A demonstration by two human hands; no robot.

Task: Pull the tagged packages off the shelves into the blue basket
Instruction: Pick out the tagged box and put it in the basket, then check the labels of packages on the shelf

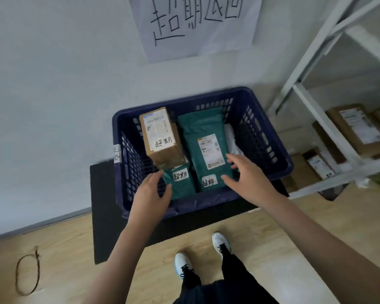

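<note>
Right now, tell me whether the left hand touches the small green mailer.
Touching. The head view shows the left hand with its thumb lying on the small green mailer, inside the blue basket.

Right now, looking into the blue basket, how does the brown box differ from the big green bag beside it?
The brown cardboard box is rigid and blocky; the large green mailer bag is soft and flat. The box stands on the left of the blue basket, the bag lies to its right. The right hand hovers over the bag's near end, while neither hand is on the box. Both carry a printed shipping label and a white handwritten tag.
</note>
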